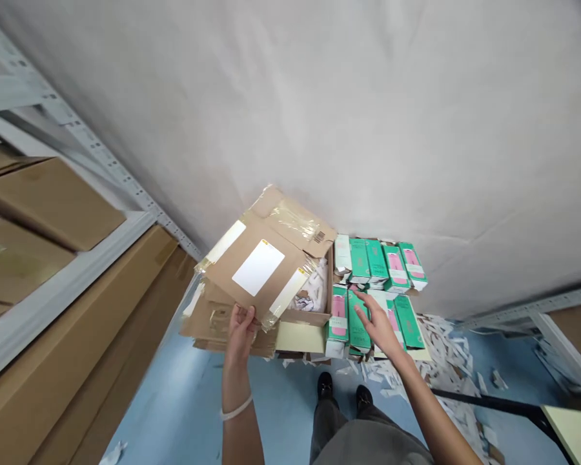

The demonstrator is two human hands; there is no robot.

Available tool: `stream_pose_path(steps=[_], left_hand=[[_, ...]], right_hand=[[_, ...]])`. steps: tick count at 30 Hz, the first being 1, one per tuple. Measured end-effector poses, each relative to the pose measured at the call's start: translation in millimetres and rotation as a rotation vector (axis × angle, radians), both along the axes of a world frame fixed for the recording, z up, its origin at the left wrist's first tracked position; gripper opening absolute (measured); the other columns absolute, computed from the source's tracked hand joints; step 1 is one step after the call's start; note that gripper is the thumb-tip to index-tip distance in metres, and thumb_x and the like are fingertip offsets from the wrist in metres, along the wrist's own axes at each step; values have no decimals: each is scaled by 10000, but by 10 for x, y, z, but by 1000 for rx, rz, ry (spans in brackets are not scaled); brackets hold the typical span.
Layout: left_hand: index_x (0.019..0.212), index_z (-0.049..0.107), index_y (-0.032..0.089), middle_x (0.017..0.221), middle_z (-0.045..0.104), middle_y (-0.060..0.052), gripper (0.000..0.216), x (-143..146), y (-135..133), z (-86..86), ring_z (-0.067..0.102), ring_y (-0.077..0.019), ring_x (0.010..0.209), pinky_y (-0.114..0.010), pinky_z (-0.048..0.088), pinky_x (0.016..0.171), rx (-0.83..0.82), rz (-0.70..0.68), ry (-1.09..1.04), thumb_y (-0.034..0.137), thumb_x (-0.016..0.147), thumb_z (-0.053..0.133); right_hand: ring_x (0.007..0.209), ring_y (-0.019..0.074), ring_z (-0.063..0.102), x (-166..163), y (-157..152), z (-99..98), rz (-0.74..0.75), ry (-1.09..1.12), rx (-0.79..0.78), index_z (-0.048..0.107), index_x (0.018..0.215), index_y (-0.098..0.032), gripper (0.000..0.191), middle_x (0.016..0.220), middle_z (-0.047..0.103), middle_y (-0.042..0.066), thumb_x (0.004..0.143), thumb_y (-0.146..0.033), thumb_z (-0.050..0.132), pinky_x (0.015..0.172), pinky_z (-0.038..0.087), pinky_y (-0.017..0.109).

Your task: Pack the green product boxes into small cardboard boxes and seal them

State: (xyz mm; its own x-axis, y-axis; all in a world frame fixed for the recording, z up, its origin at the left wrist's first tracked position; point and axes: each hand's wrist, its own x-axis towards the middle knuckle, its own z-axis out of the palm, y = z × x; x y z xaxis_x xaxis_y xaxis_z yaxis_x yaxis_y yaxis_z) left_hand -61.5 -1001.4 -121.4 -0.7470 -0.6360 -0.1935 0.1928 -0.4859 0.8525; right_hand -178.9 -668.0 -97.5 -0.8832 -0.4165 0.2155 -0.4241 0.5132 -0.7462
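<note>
My left hand (241, 329) grips the near edge of a brown cardboard box flap (259, 268) that bears a white label and clear tape, holding it up over an open cardboard box (314, 315) with crumpled white paper inside. My right hand (378, 325) reaches out flat, fingers spread, over a stack of green and pink product boxes (377, 290) lying in rows just right of the cardboard box. Nothing is in the right hand. My feet in black shoes (341, 387) stand just in front.
A metal shelf rack (68, 271) with large brown cartons runs along the left. A white wall (319, 116) rises behind. Torn white paper scraps (445, 361) litter the blue floor at right. A pale table corner (574, 433) and another rack stand at far right.
</note>
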Motion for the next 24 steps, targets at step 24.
stream_pose_path(steps=[24], left_hand=[[1086,644,238,1180,675,-104,489,-549,4344,118,618,-273,1135,-370,492,970,-399,-1437,55,384,655,822]], right_hand=[[1131,260,577,2586,3522,171,-1367,48,-414,556,1258,-178,534,1213,650,109,939,-555,352,968,445,372]])
